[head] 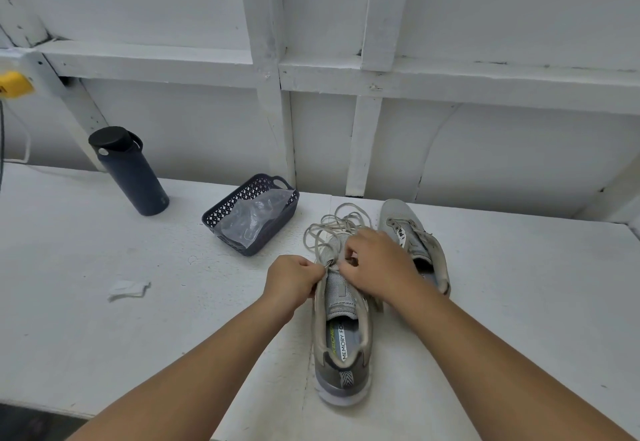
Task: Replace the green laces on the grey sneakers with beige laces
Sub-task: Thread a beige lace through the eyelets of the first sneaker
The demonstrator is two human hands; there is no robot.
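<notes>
Left hand [292,276] fingers pinch the beige lace [332,229] at the near grey sneaker [341,329]; right hand [375,264] fingers pinch it opposite. Lace loops lie just beyond; second sneaker [415,239] rightward on the desk [104,319].

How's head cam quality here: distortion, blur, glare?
Head view: wide-angle bowing bends the wall beams and table edge; light is flat and diffuse, shadows faint; no glare except a mild sheen on the plastic bag; both hands and the beige lace look slightly soft.
</notes>
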